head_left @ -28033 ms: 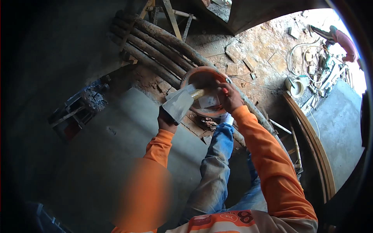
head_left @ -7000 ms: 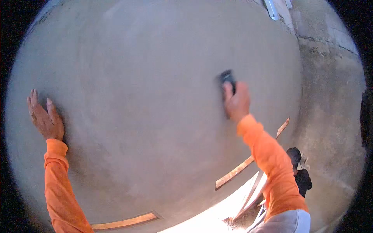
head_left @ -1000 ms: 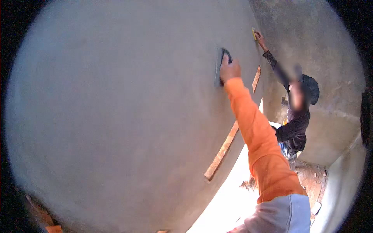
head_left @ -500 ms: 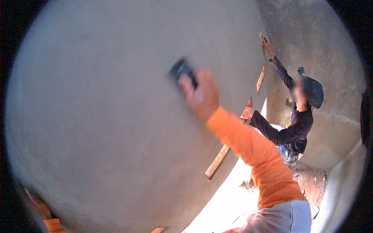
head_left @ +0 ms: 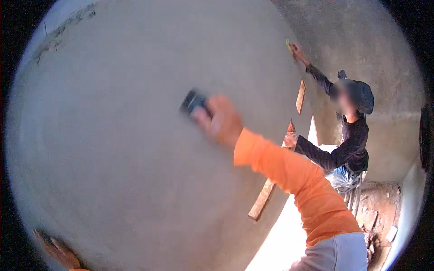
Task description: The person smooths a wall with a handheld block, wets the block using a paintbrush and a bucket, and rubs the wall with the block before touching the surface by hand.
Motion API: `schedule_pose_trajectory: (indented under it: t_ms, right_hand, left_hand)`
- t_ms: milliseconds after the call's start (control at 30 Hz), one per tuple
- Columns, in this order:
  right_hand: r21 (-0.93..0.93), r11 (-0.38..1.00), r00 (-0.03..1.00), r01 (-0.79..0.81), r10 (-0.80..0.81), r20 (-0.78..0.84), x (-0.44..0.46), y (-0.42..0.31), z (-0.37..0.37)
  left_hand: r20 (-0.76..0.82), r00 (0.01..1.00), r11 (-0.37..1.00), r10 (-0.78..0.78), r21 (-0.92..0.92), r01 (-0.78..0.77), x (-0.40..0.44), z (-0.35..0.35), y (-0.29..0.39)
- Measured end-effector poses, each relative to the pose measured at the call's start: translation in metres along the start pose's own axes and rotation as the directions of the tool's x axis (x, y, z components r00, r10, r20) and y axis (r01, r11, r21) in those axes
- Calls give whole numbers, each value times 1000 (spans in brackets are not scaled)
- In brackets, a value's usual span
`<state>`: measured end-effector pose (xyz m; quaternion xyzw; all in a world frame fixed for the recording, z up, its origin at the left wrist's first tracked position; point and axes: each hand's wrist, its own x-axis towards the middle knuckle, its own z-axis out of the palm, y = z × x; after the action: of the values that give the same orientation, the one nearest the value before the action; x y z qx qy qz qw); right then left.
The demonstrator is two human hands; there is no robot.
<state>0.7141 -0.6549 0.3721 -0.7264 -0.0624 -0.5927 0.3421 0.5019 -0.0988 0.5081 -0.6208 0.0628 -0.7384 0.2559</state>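
Observation:
My right hand (head_left: 222,121), in an orange sleeve, is closed around a dark rectangular block (head_left: 195,105). Motion blurs both, and the block's exact kind is not plain. It lies against the smooth grey plastered wall (head_left: 135,167), with my thumb along its near side. At the lower left edge of the view is my left hand (head_left: 58,250), its fingers stretched out by the wall. Only part of it shows, and nothing is visible in it.
To the right, a co-worker (head_left: 352,140) in dark clothes reaches up to the wall with a thin yellowish tool (head_left: 288,45). Wooden pieces (head_left: 262,198) stick out along the wall's edge beside a bright opening. Rubble (head_left: 373,235) lies on the floor at the lower right.
My right hand and the block have shifted left and down in the view. The view has tilted, showing the wall's rough top edge and more of my left hand.

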Motion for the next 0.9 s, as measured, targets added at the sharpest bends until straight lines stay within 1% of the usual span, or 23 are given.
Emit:
schedule_pose_trajectory:
  t_ms: [33, 67, 100, 133, 200, 233, 267, 300, 333, 400, 433, 467, 500, 533, 600, 633, 700, 733, 767, 800, 833, 900]
  right_hand:
    - [87, 974, 975, -208, 214, -54, 31, 24, -10]
    - [191, 892, 900, -410, 430, -74, 65, 54, -19]
    - [224, 816, 800, -533, 572, -181, 88, 90, -23]
    - [238, 818, 801, -524, 568, -187, 96, 108, -17]
    - [262, 771, 693, -581, 637, -339, 107, 99, -17]
    - [279, 843, 807, -460, 528, -264, 105, 91, -3]
    - [312, 888, 892, -336, 407, -196, 96, 38, -7]
    - [229, 962, 943, -150, 208, -260, 100, 0, 2]
    - [133, 990, 953, 41, 1, -303, 108, -21, 8]
    - [150, 988, 951, 39, 10, -310, 149, -14, -5]
    - [156, 987, 951, 27, 23, -310, 173, -5, -7]
    - [189, 974, 942, -121, 173, -288, 201, 27, -10]
    - [219, 937, 910, -273, 326, -258, 211, 66, -15]
    - [286, 869, 866, -403, 463, -187, 195, 95, -25]
    - [214, 830, 807, -515, 553, -208, 178, 122, -34]
    - [74, 846, 805, -528, 526, -274, 156, 126, -19]
    - [81, 939, 929, -334, 343, -138, 98, 81, -15]
    - [77, 980, 964, -184, 196, -179, 82, 59, -7]
    - [67, 997, 973, -29, 44, -228, 78, 38, 1]
    - [44, 999, 965, -25, 36, -258, 98, 26, -1]
    - [20, 1000, 959, -20, 25, -281, 127, 21, -8]
    - [29, 990, 946, -135, 137, -294, 189, 35, -16]
  left_hand:
    - [-14, 1000, 1000, 1, -3, -1, 5, -1, 4]
    - [19, 1000, 1000, -7, 27, 7, 12, -9, 9]
    - [46, 999, 998, -21, 59, 18, 18, -13, 11]
    - [31, 999, 998, -21, 68, 19, 21, -14, 8]
    - [44, 999, 993, -21, 120, 16, 14, -14, 8]
    - [36, 999, 991, -36, 131, 31, 5, -14, 10]
    - [36, 997, 988, -67, 142, 62, 0, -10, 10]
    - [39, 995, 985, -94, 149, 88, -1, -7, 10]
    - [31, 995, 984, -91, 156, 86, -5, -3, 4]
    - [46, 984, 968, -172, 192, 161, -10, -3, -12]
    - [45, 985, 968, -167, 199, 155, -9, -3, -8]
    - [43, 975, 971, -216, 113, 210, -14, -1, 0]
    - [49, 964, 965, -260, 26, 259, -17, -1, 5]
    - [59, 965, 967, -255, 34, 253, -17, -5, 6]
    - [47, 960, 940, -277, 219, 260, -15, -2, 12]
    - [59, 957, 937, -284, 230, 264, -14, -6, 13]
    - [80, 964, 947, -255, 221, 233, -9, -8, 17]
    - [87, 964, 947, -251, 230, 225, -9, -10, 15]
    - [75, 967, 956, -245, 184, 228, -8, -8, 13]
    - [59, 969, 963, -241, 136, 231, -7, -6, 13]
    - [60, 969, 963, -241, 142, 230, -5, -8, 15]
    - [49, 966, 963, -254, 108, 247, -7, -11, 22]
